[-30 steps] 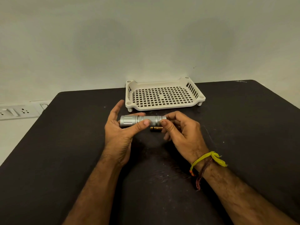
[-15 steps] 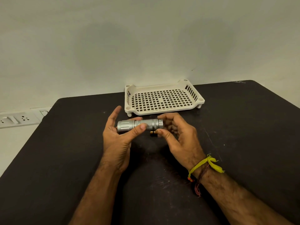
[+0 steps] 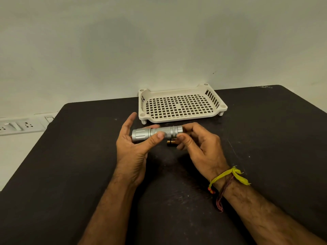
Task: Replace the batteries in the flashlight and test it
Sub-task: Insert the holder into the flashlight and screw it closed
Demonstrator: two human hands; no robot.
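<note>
A silver flashlight (image 3: 156,133) lies sideways above the black table (image 3: 70,165), its wide head pointing left. My left hand (image 3: 133,149) holds the head and barrel, thumb pressed on the knurled middle. My right hand (image 3: 200,147) pinches the tail end of the flashlight between thumb and curled fingers. A small black and gold battery (image 3: 170,142) lies on the table just under the tail end, partly hidden by my right fingers.
A cream perforated plastic tray (image 3: 182,119) stands just behind the hands, against the wall. A white socket strip (image 3: 19,125) runs along the wall at the left, past the table's edge. My right wrist wears a yellow thread band.
Both hands and the flashlight have drifted slightly left and nearer to me in the view. My right fingers have shifted around the tail end.
</note>
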